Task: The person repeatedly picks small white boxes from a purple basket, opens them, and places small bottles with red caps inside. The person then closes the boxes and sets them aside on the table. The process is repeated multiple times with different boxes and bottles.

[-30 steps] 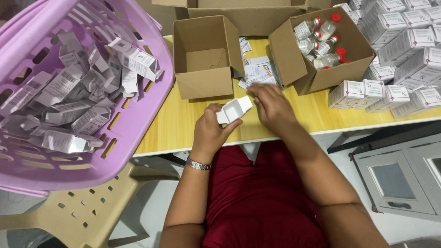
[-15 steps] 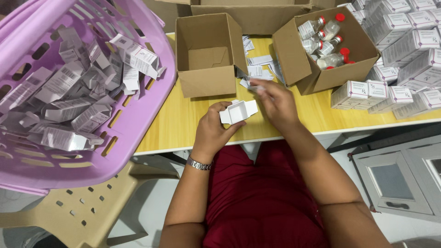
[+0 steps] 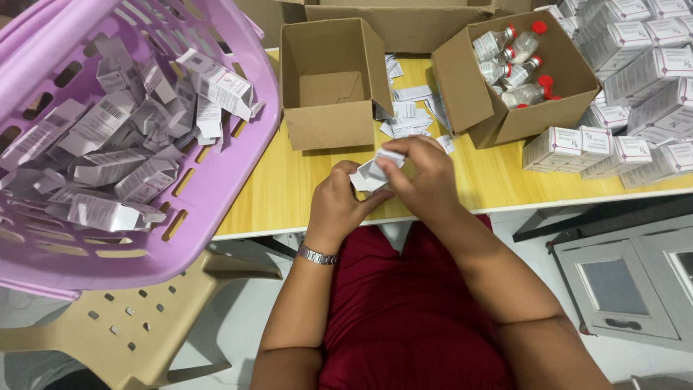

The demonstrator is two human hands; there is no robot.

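We note both hands meeting over the near edge of the yellow wooden table [image 3: 303, 195]: the left hand [image 3: 339, 206] cups a small white folding carton [image 3: 369, 175] from below, the right hand [image 3: 426, 173] pinching its upper flap from the right. The carton's long axis runs roughly from the left hand up toward the right fingertips, both hands equally close. Beyond the hands stand an empty brown cardboard box [image 3: 333, 83] and a brown cardboard box of red-capped vials [image 3: 516, 72]; bare tabletop lies left, toward the lilac plastic basket [image 3: 216, 209].
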